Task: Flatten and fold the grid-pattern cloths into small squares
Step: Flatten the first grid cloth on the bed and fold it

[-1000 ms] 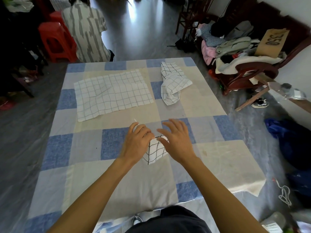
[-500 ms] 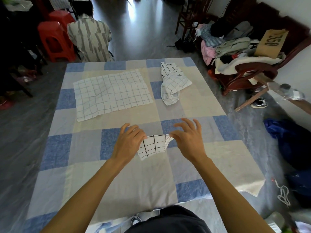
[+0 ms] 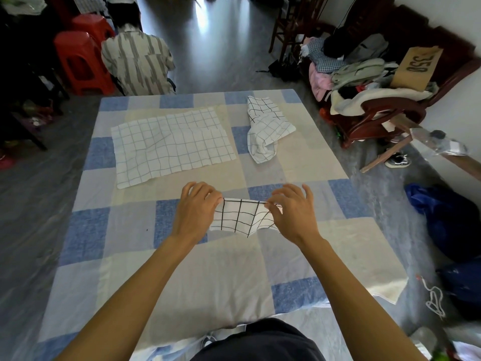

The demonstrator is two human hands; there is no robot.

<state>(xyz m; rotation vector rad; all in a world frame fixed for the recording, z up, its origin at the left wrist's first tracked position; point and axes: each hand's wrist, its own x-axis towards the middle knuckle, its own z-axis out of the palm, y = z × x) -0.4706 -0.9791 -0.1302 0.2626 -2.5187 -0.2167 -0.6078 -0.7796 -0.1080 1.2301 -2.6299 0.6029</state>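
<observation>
**Operator A:** Report the position of the small cloth.

**Operator B:** The small cloth (image 3: 240, 216), white with a black grid, is held between both hands over the near-centre of the table (image 3: 125, 222). Its upper edge is pulled taut and its lower edge sags. I cannot tell whether it touches the checked cover.

**Operator A:** Left hand?

**Operator B:** The left hand (image 3: 195, 212) is at the upper left corner. Its fingers are curled together and pinch that corner. The thumb is hidden.

**Operator A:** Right hand?

**Operator B:** The right hand (image 3: 289, 214) pinches the upper right corner between thumb and forefinger. The other fingers are spread and raised.

**Operator A:** Other cloths?

**Operator B:** The flat cloth (image 3: 171, 144) lies spread and wrinkled on the far left of the table. The crumpled cloth (image 3: 265, 128) lies bunched on the far right, apart from it. Beyond the table, a person in a striped shirt (image 3: 138, 61) is beside a red stool (image 3: 80, 61).
</observation>
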